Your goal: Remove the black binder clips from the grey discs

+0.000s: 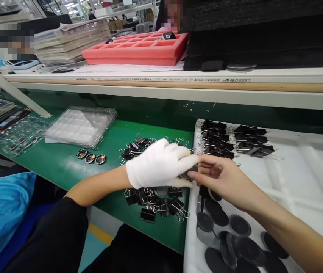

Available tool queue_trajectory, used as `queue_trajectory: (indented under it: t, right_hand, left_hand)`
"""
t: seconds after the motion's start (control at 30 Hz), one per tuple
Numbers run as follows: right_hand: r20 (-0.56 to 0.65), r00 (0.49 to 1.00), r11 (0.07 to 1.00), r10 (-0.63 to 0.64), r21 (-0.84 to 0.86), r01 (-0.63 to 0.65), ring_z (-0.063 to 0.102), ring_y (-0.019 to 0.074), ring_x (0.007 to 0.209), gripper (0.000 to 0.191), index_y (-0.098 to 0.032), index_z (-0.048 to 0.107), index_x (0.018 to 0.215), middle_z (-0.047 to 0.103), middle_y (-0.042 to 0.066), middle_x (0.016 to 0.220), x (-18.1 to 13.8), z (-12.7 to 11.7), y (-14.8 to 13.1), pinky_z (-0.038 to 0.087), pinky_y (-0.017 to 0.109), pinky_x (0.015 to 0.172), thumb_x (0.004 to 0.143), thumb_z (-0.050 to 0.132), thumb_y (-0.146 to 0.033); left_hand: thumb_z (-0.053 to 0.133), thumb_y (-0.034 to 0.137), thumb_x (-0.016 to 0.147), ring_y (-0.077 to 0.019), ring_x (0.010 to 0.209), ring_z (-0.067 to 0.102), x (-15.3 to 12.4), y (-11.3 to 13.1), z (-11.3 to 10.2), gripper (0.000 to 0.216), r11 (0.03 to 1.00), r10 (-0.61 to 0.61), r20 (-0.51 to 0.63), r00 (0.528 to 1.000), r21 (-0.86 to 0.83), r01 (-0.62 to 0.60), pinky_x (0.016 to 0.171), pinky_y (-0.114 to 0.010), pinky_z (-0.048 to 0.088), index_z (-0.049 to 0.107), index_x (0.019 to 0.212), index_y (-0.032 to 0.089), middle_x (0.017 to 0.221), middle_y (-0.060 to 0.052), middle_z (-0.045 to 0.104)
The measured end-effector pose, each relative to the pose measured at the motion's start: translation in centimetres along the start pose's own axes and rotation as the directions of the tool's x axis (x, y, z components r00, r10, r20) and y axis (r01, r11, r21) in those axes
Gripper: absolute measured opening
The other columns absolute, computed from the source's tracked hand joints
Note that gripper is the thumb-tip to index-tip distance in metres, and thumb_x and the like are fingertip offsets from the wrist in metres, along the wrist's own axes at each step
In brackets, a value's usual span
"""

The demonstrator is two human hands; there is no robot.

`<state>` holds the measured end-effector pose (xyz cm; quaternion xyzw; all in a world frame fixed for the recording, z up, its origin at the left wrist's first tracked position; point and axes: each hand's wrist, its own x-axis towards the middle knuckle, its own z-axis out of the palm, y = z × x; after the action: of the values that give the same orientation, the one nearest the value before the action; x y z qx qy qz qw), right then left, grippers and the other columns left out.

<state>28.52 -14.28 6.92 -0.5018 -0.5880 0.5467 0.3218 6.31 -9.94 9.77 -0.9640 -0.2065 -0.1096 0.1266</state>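
Observation:
My left hand (pixel 161 163), in a white glove, meets my bare right hand (pixel 226 180) at the left edge of a white tray (pixel 300 167). Between them is a dark round disc (pixel 189 173), gripped by the fingers of both hands and partly hidden by them. Black binder clips (pixel 148 215) with wire handles lie loose on the green bench around my gloved hand. Below my right hand, many flat black discs (pixel 249 251) are spread in the tray, some overlapping. More binder clips (pixel 216 139) stand in rows at the tray's far left.
Three small round parts with shiny amber faces (pixel 90 158) rest on the green bench (pixel 64 170). Behind them are clear plastic trays (pixel 81 127). A shelf (pixel 161 89) runs across the back, bearing a red foam tray (pixel 133 57). Another person's blue sleeve (pixel 5 204) is at left.

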Motion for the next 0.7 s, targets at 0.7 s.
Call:
queue_trajectory:
  t: [0.7]
  right_hand:
    - [-0.015,0.964,0.910,0.267,0.333,-0.247,0.065,0.0203,0.084,0.047,-0.030,0.074,0.102,0.068,0.004,0.098,1.2,-1.5,2.2,0.065,0.027,0.069,0.066,0.097,-0.050]
  left_hand:
    - [0.057,0.058,0.101,-0.0217,0.093,0.065,-3.2,-10.1,5.6,0.040,0.966,-0.096,0.348,0.933,-0.193,0.172,0.075,-0.032,0.036,0.074,0.114,0.023,0.106,-0.007,0.069]
